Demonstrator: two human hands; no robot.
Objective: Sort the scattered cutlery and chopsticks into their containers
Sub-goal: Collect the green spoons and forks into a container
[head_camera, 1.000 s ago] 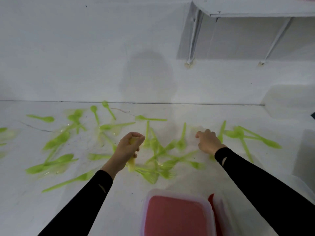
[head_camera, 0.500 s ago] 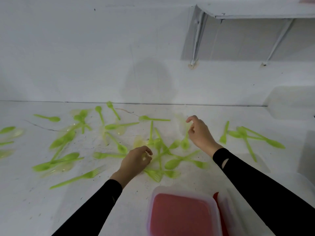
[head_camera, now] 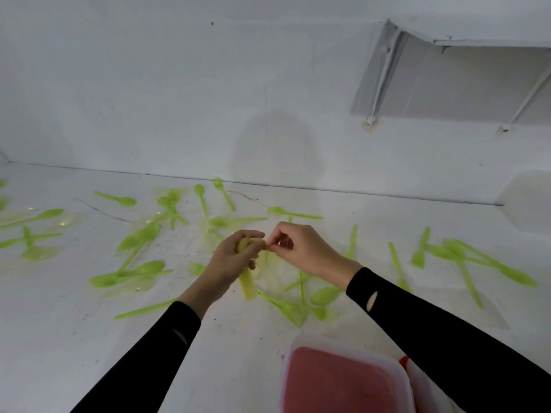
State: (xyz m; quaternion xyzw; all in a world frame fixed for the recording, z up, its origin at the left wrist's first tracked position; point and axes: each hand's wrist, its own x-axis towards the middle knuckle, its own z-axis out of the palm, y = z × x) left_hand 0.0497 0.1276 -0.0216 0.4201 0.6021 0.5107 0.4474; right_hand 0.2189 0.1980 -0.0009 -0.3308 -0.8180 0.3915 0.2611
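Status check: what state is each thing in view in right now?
left hand: grips the cutlery bundle.
right hand: pinches the bundle's top end.
scattered green cutlery: lying loose on the table.
red-bottomed container: upright, no cutlery visible inside.

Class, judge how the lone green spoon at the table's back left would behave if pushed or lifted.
The spoon looks thin and translucent, so probably light and slightly bendy. Lying flat on the smooth white table, it would likely slide rather than roll.
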